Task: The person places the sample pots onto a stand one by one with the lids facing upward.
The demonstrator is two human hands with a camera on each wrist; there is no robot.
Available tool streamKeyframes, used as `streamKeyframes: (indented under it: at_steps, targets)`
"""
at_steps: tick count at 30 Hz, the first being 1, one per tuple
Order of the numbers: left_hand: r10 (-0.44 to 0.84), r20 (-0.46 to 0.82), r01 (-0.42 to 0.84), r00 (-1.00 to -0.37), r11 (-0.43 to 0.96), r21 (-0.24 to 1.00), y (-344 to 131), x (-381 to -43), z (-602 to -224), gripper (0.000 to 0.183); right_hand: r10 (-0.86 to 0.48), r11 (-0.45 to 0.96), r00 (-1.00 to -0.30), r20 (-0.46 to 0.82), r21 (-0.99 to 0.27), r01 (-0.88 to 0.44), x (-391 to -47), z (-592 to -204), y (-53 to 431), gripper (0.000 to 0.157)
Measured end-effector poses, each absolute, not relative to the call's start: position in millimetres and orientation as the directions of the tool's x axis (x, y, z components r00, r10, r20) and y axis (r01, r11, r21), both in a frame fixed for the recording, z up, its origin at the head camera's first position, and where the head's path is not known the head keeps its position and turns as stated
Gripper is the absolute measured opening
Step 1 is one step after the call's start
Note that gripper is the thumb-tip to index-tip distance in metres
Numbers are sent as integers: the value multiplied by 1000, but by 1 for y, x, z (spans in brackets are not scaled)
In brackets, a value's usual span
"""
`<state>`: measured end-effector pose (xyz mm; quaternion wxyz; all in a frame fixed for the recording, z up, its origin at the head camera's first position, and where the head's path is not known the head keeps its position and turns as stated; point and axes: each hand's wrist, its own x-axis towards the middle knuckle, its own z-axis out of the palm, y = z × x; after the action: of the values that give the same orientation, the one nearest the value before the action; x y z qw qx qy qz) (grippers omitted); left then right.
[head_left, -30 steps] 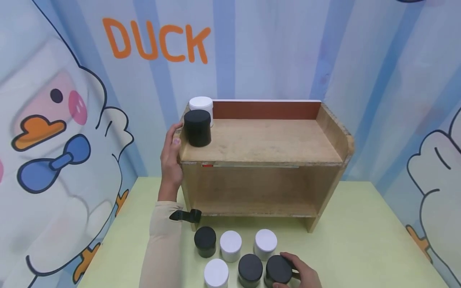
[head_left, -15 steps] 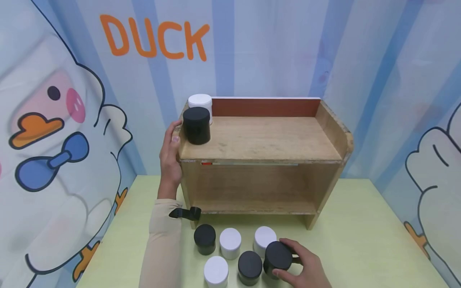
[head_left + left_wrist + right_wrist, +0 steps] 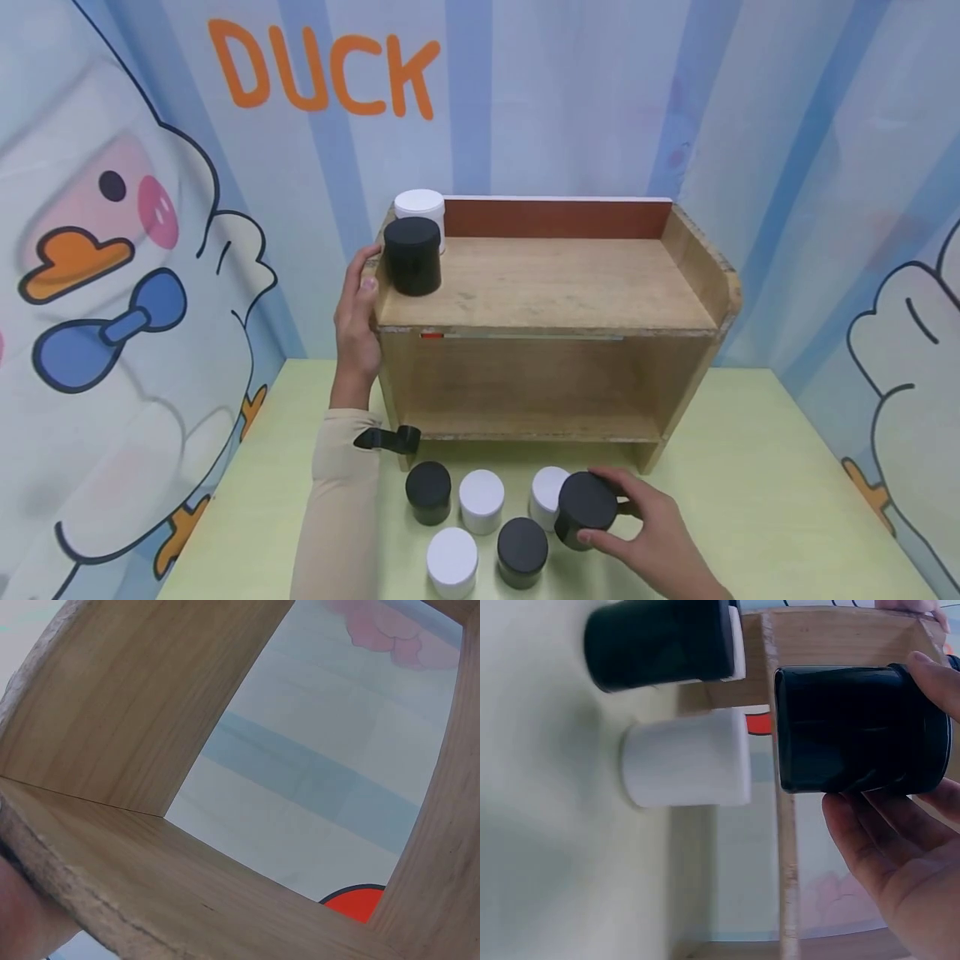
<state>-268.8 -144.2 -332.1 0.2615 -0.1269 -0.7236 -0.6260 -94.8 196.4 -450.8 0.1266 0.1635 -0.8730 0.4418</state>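
Observation:
My right hand (image 3: 648,525) holds a black lidded jar (image 3: 587,504) by its upper part, thumb in front and fingers behind. In the right wrist view this jar (image 3: 855,731) stands off the table, beside the edge of the lower shelf board. A white jar (image 3: 547,496) is just left of it in the head view. My left hand (image 3: 357,325) grips the left side of a small two-tier wooden shelf (image 3: 555,283). On its top board, at the left end, stand a black jar (image 3: 412,258) and, behind it, a white jar (image 3: 420,204).
In front of the shelf, on the pale green table (image 3: 750,517), stand a black jar (image 3: 428,493), a white jar (image 3: 482,500), another white jar (image 3: 452,562) and another black jar (image 3: 522,552). The shelf's lower board (image 3: 525,425) sits above the table. A printed curtain (image 3: 562,100) hangs behind.
My right hand has raised the black jar from the front row and carried it forward, towards the shelf. The left hand keeps its place on the shelf side.

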Motion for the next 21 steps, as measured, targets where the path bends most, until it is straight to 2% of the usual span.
streamKeyframes:
  at_steps: [7, 15, 21]
  targets:
    - [-151, 526, 501, -837, 177, 847, -144, -268, -332, 50, -206, 568, -925, 319, -731, -378, -104, -427, 205, 65]
    - [-150, 517, 489, -843, 189, 852, -143, -268, -333, 50, -266, 561, -874, 407, -672, -483, -116, -401, 212, 64]
    - [-155, 517, 487, -842, 196, 851, -144, -268, -331, 51, -312, 558, -857, 411, -651, -515, -126, -389, 212, 62]
